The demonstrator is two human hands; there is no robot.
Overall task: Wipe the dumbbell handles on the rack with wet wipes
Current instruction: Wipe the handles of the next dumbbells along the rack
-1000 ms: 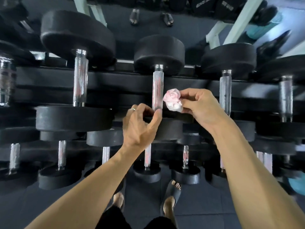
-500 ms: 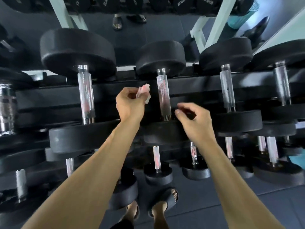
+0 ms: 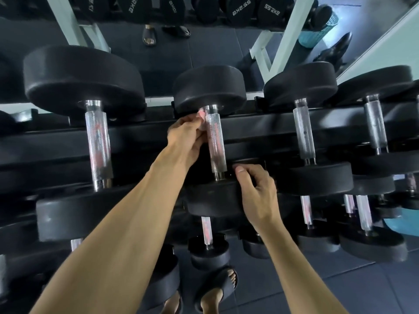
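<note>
Head view: my left hand point(image 3: 186, 134) pinches the wipe point(image 3: 201, 116) against the centre handle point(image 3: 216, 141) top; right hand point(image 3: 256, 191), loosely curled, steadies its weight point(image 3: 213, 198). Next: stroke downward.

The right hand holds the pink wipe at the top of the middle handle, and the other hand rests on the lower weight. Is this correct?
Not quite: in the head view the left hand holds the pink wipe at the top of the middle handle; the right hand rests on the lower weight.

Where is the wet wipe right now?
The wipe is pinched in the left hand, pressed against the top of the middle dumbbell's handle, just under its far weight.
</note>
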